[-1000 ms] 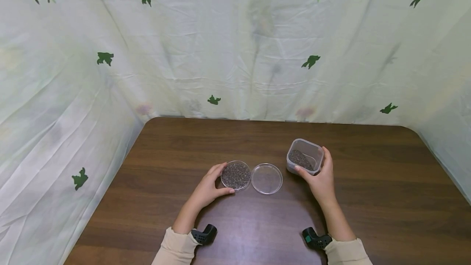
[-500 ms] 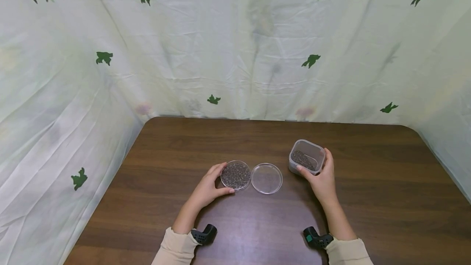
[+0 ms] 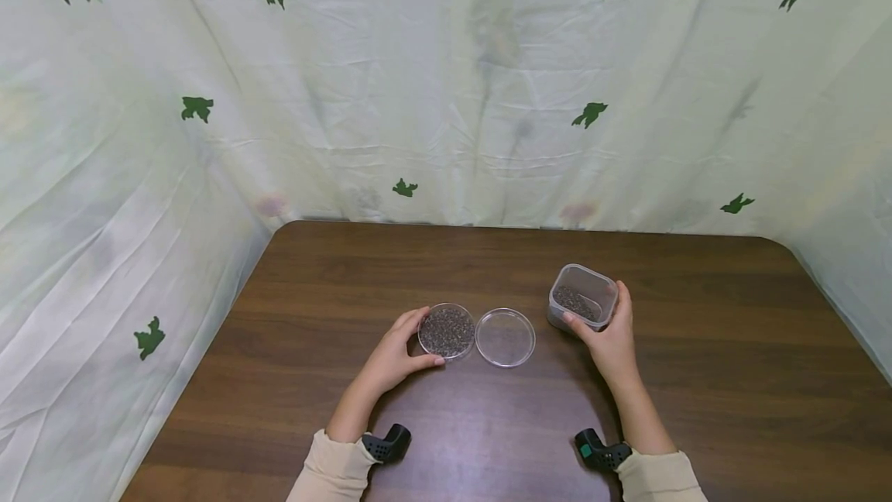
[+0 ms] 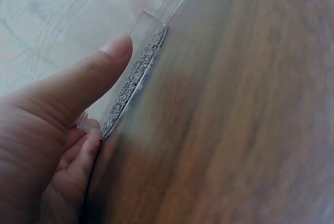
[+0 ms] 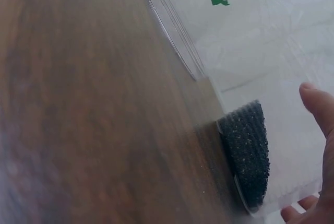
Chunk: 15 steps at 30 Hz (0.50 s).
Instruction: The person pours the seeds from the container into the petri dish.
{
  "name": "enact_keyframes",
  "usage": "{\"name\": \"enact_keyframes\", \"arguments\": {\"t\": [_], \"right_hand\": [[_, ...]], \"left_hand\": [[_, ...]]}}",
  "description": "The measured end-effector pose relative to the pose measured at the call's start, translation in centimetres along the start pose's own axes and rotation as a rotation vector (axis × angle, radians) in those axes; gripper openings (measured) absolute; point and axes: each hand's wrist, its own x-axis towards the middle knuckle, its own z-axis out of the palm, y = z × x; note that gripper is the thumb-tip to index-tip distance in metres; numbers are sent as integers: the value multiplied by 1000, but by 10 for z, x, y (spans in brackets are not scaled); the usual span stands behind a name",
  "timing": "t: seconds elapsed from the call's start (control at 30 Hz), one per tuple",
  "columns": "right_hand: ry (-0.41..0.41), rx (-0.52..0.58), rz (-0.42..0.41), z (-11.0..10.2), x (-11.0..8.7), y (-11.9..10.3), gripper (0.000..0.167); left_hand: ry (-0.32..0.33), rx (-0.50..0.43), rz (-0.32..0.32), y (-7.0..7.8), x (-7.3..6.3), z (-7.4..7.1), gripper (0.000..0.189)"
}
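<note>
My left hand (image 3: pixel 392 355) holds a clear round dish (image 4: pixel 136 78) on the table by its sides, thumb at the near edge and fingers on the far left. Dark, speckled grains (image 3: pixel 447 332) cover the dish's bottom. Right beside it lies a clear round lid or second dish (image 3: pixel 505 338) with nothing visible in it. My right hand (image 3: pixel 613 339) grips a clear, rounded rectangular plastic tub (image 3: pixel 585 279), its thumb on the near side. More of the dark grains (image 5: pixel 248 153) are heaped toward the tub's left. Whether the tub touches the table is unclear.
The brown wooden table (image 3: pixel 390 262) has rounded far corners. A pale curtain (image 3: pixel 446 99) with green leaf and bird shapes hangs behind it and along the sides. Each wrist wears a black camera (image 3: pixel 388 445).
My right hand has shifted slightly to the right with the tub. The left hand, the dish of grains and the lid beside it stay in place.
</note>
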Motion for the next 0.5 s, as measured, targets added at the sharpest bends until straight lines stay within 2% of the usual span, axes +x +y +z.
{"name": "enact_keyframes", "arguments": {"t": [0.2, 0.33, 0.5], "right_hand": [[49, -19, -32, -1, 1, 9, 101], [91, 12, -78, -1, 0, 5, 97], [123, 75, -176, -1, -2, -6, 92]], "left_hand": [[-5, 3, 4, 0, 1, 1, 85], [-8, 3, -2, 0, 1, 1, 85], [-5, 2, -6, 0, 0, 0, 85]]}}
